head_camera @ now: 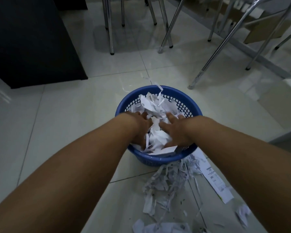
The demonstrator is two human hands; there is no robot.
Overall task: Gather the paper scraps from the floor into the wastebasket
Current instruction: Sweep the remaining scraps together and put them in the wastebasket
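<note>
head view: both bare forearms reach into a round blue plastic mesh wastebasket [151, 159] that stands on the glossy white tiled floor [65, 106]. the left hand [141, 130] and the right hand [175, 132] lie side by side on the heap of torn white paper scraps [156, 137] inside it, fingers spread and straight, pressing on the paper and gripping nothing. more shredded white paper strips [166, 182] lie on the floor just in front of the basket, with a long printed paper slip [213, 180] beside them. chrome chair legs [110, 26] and a black cabinet [32, 39] stand beyond.
</note>
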